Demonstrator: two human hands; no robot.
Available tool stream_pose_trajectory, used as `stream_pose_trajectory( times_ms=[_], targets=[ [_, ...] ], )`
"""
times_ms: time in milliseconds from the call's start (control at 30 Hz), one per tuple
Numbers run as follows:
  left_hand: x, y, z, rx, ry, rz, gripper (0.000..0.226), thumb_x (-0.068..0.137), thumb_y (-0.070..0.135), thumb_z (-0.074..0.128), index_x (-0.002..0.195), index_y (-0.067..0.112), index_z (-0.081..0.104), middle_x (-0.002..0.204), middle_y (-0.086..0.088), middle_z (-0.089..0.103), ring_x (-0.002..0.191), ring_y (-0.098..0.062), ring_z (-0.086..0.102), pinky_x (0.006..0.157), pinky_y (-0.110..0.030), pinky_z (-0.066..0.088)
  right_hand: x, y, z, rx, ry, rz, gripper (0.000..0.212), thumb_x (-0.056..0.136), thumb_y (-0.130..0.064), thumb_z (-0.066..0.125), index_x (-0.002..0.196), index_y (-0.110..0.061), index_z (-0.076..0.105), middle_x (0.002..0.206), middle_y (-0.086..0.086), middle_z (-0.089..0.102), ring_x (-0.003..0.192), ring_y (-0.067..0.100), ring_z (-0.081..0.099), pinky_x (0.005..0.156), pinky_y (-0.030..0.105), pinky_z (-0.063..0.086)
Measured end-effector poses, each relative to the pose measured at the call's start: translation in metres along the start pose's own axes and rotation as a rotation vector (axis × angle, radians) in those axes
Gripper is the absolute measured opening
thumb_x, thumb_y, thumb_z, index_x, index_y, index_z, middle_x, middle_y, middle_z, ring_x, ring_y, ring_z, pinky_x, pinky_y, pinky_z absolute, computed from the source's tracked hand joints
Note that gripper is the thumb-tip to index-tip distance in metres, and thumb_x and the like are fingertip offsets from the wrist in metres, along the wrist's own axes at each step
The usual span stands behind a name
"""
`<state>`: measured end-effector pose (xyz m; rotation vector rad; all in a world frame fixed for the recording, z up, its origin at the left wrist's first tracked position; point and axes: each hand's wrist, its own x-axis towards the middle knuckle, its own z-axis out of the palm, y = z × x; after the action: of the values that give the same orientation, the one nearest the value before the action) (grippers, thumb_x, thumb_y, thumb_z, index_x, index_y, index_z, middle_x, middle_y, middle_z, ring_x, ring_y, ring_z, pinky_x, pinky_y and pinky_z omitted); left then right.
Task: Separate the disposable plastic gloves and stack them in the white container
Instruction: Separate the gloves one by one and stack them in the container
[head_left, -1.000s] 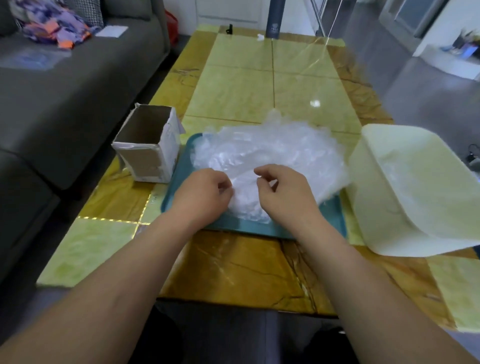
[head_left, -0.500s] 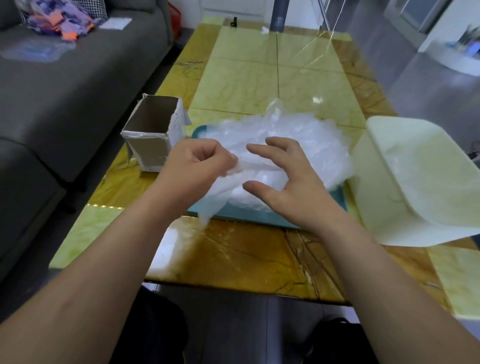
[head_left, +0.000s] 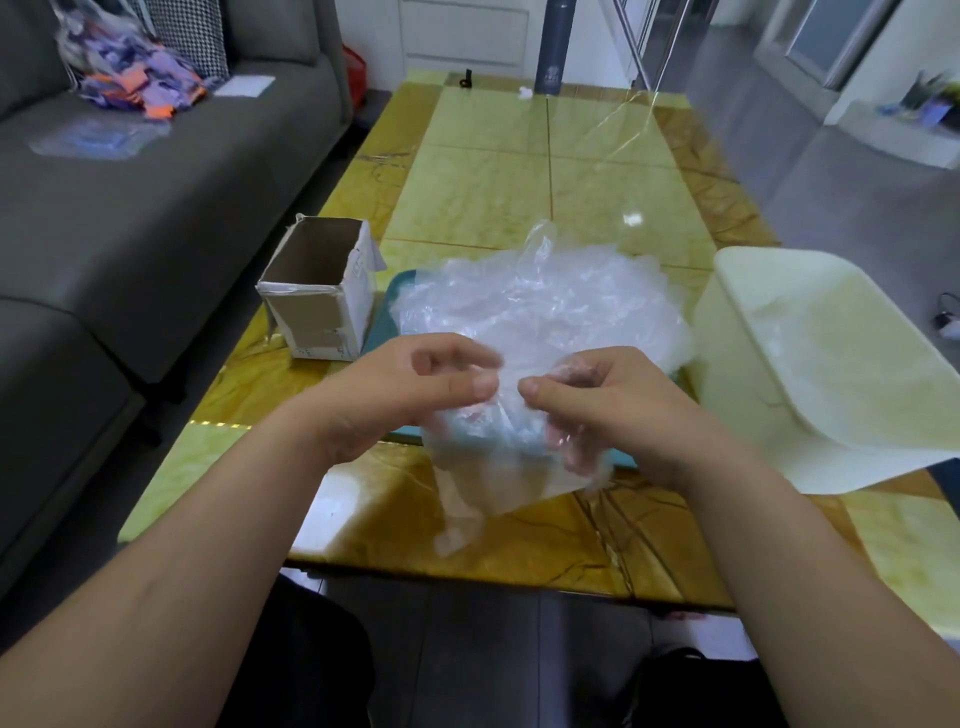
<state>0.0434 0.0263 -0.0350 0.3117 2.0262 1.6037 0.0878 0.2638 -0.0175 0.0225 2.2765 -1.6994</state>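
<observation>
A heap of clear plastic gloves (head_left: 545, 306) lies on a teal tray (head_left: 382, 325) in the middle of the table. One clear glove (head_left: 493, 467) hangs in the air in front of the tray, over the table's near edge. My left hand (head_left: 410, 387) pinches its top edge from the left. My right hand (head_left: 602, 405) pinches the same edge from the right, with part of the film draped over its fingers. The white container (head_left: 852, 415) stands at the right of the tray, tilted, its opening facing me.
An open cardboard box (head_left: 317, 296) stands left of the tray. A grey sofa (head_left: 130, 218) runs along the table's left side. A dark pole (head_left: 553, 47) stands at the far end of the yellow-green stone table (head_left: 519, 182).
Both hands have risen off the heap and come toward me with one glove held between them. The right hand went from spread fingers to a pinch on the glove.
</observation>
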Motion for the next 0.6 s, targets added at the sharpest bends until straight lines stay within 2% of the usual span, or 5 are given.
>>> stream_pose_trajectory(
  times_ms=[100, 233, 333, 467, 600],
  targets=[
    [0.002, -0.002, 0.005, 0.03, 0.072, 0.018, 0.017, 0.09, 0.02, 0.081, 0.104, 0.012, 0.077, 0.089, -0.009, 0.077, 0.077, -0.019, 0.071, 0.071, -0.038, 0.054, -0.001, 0.003, -0.004, 0.0, -0.012, 0.102, 0.032, 0.09, -0.032, 0.081, 0.088, -0.001, 0.072, 0.072, 0.019, 0.073, 0.056, 0.027, 0.065, 0.054, 0.033, 0.053],
    [0.007, -0.004, 0.001, 0.018, 0.172, 0.001, 0.002, 0.093, 0.015, 0.077, 0.094, 0.013, 0.076, 0.08, -0.006, 0.073, 0.064, -0.014, 0.062, 0.057, -0.027, 0.048, 0.001, 0.008, -0.01, -0.141, -0.094, 0.24, 0.029, 0.088, -0.033, 0.083, 0.084, -0.005, 0.073, 0.073, 0.015, 0.073, 0.064, 0.024, 0.068, 0.057, 0.032, 0.056],
    [0.008, -0.008, -0.011, 0.017, 0.136, -0.065, 0.002, 0.093, 0.015, 0.076, 0.094, 0.013, 0.076, 0.08, -0.005, 0.072, 0.064, -0.014, 0.062, 0.06, -0.027, 0.052, 0.001, 0.01, -0.016, -0.257, -0.137, 0.331, 0.027, 0.089, -0.028, 0.082, 0.088, -0.002, 0.074, 0.073, 0.012, 0.075, 0.064, 0.022, 0.072, 0.058, 0.033, 0.062],
    [0.007, -0.014, -0.022, 0.132, 0.067, -0.125, 0.015, 0.092, 0.011, 0.078, 0.097, -0.002, 0.072, 0.086, -0.013, 0.077, 0.073, -0.024, 0.072, 0.077, -0.04, 0.054, -0.003, 0.005, -0.024, -0.454, -0.119, 0.399, 0.033, 0.079, -0.032, 0.091, 0.097, -0.01, 0.075, 0.082, 0.007, 0.08, 0.072, 0.021, 0.079, 0.069, 0.039, 0.066],
    [0.006, -0.013, -0.022, 0.129, -0.048, -0.112, 0.022, 0.086, 0.016, 0.084, 0.093, 0.001, 0.071, 0.106, -0.02, 0.078, 0.088, -0.031, 0.073, 0.084, -0.045, 0.05, -0.004, 0.0, -0.02, -0.371, 0.001, 0.141, 0.054, 0.062, -0.05, 0.096, 0.106, -0.026, 0.075, 0.093, -0.002, 0.078, 0.082, 0.01, 0.077, 0.071, 0.035, 0.066]
  ],
)
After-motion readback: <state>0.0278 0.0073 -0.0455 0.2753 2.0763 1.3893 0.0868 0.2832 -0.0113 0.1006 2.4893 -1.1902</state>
